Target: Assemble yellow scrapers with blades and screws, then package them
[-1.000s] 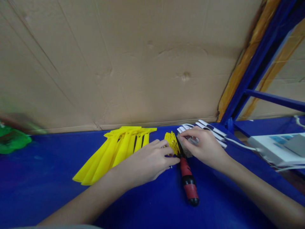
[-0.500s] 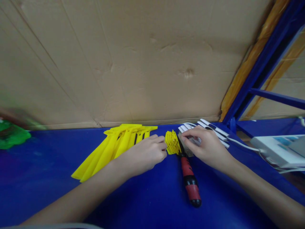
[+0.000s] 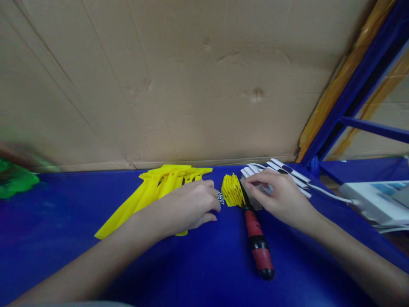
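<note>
My left hand [image 3: 200,204] is over the blue table, thumb and fingers apart. Its fingertips are beside a small heap of tiny dark and silver pieces [image 3: 221,198], too small to name surely. Under and behind this hand lie long flat yellow strips [image 3: 150,194]. Just right of the heap stands a row of small yellow pieces [image 3: 232,190]. My right hand [image 3: 276,188] is bent in a pinch above a greyish clear item [image 3: 252,197]; whatever its fingertips hold is hidden. Between the hands lies a tool with a red and black handle [image 3: 258,242].
White strips [image 3: 292,172] lie behind my right hand, with a white cable [image 3: 330,193] running to a white box [image 3: 377,200]. A cardboard wall [image 3: 191,85] closes off the back. The blue metal frame [image 3: 338,106] rises at right. A green plastic bag [image 3: 17,179] is far left.
My left hand has shifted slightly left and its fingers have opened, uncovering the heap of tiny pieces. My right hand keeps its pinch in nearly the same place.
</note>
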Demonstrator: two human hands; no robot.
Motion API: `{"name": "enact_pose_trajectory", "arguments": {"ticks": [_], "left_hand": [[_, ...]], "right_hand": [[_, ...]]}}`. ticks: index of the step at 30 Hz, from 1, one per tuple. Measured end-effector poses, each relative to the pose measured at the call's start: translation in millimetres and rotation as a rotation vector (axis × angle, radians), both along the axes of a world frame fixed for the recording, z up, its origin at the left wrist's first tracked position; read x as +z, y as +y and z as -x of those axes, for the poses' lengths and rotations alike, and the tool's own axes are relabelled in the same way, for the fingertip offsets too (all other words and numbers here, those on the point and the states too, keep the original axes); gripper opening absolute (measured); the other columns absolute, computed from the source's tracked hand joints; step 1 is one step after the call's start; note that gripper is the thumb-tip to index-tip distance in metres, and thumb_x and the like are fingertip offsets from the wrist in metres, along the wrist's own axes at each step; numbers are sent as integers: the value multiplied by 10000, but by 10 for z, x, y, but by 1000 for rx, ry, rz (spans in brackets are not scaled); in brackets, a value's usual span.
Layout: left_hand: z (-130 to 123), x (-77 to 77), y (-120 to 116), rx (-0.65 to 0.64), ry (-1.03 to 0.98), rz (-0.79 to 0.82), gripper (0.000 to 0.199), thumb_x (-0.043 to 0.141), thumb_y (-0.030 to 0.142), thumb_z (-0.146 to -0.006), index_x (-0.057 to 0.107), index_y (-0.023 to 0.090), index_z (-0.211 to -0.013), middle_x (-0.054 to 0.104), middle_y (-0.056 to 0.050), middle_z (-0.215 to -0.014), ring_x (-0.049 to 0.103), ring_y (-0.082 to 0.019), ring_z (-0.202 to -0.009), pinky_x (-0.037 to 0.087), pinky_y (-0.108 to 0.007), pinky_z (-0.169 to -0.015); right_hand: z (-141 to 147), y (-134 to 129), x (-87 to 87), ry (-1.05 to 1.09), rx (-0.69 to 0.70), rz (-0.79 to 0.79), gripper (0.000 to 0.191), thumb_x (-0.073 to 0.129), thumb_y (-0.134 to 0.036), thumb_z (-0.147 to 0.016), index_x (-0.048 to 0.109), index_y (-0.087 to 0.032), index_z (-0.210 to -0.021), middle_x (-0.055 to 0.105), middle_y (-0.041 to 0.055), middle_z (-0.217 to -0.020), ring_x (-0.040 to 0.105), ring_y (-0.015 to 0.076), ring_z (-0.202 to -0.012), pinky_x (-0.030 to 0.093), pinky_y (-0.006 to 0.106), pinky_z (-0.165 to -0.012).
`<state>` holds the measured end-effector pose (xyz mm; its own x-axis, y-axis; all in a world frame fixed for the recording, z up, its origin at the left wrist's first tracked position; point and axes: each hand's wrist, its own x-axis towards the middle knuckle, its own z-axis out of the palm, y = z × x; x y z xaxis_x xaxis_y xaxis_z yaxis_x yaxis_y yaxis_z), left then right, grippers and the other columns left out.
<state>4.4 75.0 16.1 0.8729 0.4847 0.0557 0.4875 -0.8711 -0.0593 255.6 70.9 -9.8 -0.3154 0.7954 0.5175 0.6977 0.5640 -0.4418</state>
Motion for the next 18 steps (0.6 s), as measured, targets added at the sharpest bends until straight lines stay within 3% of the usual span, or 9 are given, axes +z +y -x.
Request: {"name": "enact_pose_trajectory", "arguments": {"ticks": [6, 11, 18], "left_hand": [[-14, 5, 39, 89, 37, -85, 69, 803, 201, -870, 752, 175, -831, 765, -57, -852, 678, -258, -889, 505, -357, -809], [79, 49, -27, 128, 63, -107, 291, 922, 300, -737, 752, 191, -947, 775, -87, -1014, 704, -322, -1007, 552, -412, -862], [8, 4, -57, 169, 119, -176, 86, 806, 169, -815, 721, 180, -818, 755, -94, -883, 713, -315, -863, 565, -402, -769]], "right_hand": [[-6, -1, -7, -7, 5, -18, 200, 601, -154, -893, 791, -214, -875, 808, 43, -849, 717, 225, -796, 511, 347, -741], [-23, 0, -19, -34, -11, -14, 204, 596, -170, -898, 791, -222, -872, 808, 49, -848, 716, 227, -780, 513, 349, -723], [-20, 4, -22, -28, -13, -8, 201, 594, -182, -905, 789, -225, -886, 808, 47, -855, 718, 227, -785, 521, 354, -731]]}}
